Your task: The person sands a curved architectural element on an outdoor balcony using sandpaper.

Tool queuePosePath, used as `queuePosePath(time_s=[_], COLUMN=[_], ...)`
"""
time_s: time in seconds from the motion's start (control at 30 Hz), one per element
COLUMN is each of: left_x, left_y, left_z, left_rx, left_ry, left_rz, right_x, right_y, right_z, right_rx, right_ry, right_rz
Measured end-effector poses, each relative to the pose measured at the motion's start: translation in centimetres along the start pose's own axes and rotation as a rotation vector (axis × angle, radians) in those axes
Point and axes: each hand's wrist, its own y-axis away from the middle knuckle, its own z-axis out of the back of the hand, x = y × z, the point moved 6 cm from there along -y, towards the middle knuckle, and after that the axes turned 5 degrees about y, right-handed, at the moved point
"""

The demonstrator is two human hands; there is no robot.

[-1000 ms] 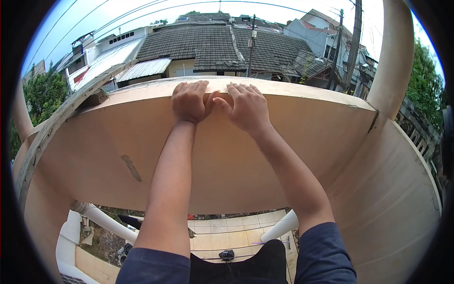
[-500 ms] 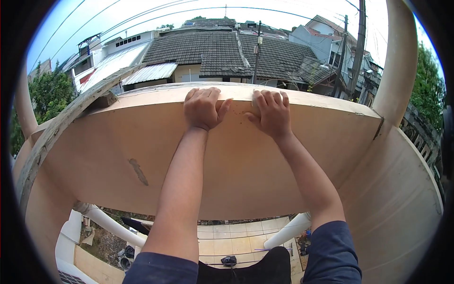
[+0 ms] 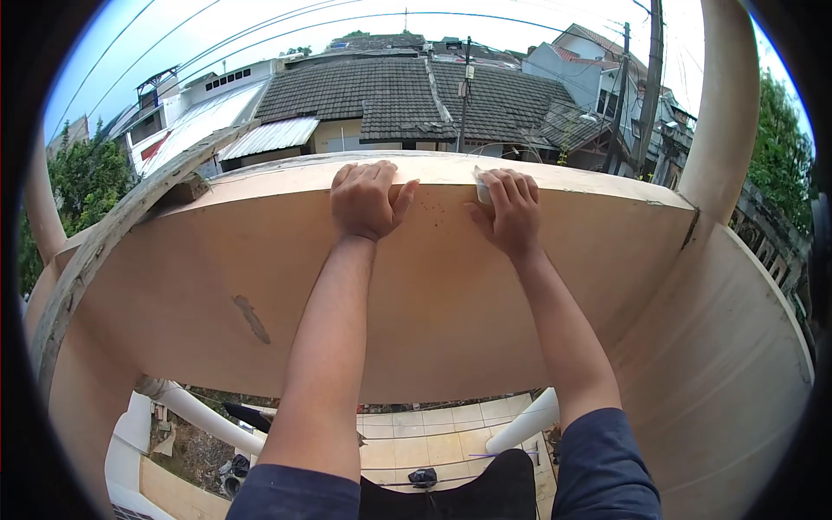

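A long, peach-coloured wall point(image 3: 433, 286) with a flat top edge runs across in front of me. My left hand point(image 3: 366, 201) is hooked over that top edge, fingers bent on the ledge and thumb out to the side. To its right, my right hand point(image 3: 513, 208) presses a small, whitish, flat piece point(image 3: 482, 190) against the same edge. Its fingers lie on top and the thumb is down on the wall's near face. Most of the piece is covered by the hand, so its kind cannot be made out. Small dark specks mark the wall between the hands.
A curved, rough-surfaced strip point(image 3: 82, 273) leans across the wall at left, near a brick-like block point(image 3: 185, 189). A round column point(image 3: 724, 104) rises at right. Far below lie a tiled floor point(image 3: 425, 425) and a black bundle point(image 3: 422, 477). Tiled roofs point(image 3: 347, 91) stand beyond.
My right hand has slid a little to the right along the edge, and more of the whitish piece shows. My left hand stays on the ledge. The view has shifted slightly.
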Motion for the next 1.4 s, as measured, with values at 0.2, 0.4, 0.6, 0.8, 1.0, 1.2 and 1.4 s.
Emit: queuePosePath(time_s=[0.2,0.4,0.6,0.8,1.0,1.2,1.4], left_x=[0.0,0.1,0.3,0.4,0.2,0.2,0.2], left_y=[0.1,0.2,0.3,0.3,0.2,0.2,0.2], left_z=[0.1,-0.2,-0.4,-0.5,-0.3,-0.3,-0.1], left_rx=[-0.084,-0.046,-0.038,-0.001,-0.040,-0.018,-0.050], left_ry=[0.049,0.015,0.023,0.034,0.041,0.029,0.031], left_rz=[-0.042,-0.017,-0.001,0.014,-0.006,-0.010,-0.048], right_x=[-0.2,-3.0,-3.4,-3.6,-1.8,1.4,5.2], right_y=[0.3,-3.2,-5.9,-5.7,-4.9,-4.4,-5.8], right_z=[2.7,3.7,3.0,-1.2,-0.1,-1.3,-1.8], right_rx=[-0.247,0.223,0.647,0.530,0.429,0.094,0.075], right_ry=[0.101,-0.173,-0.045,0.038,0.005,0.040,-0.118], right_rz=[-0.145,-0.568,-0.476,-0.427,-0.416,-0.177,0.021])
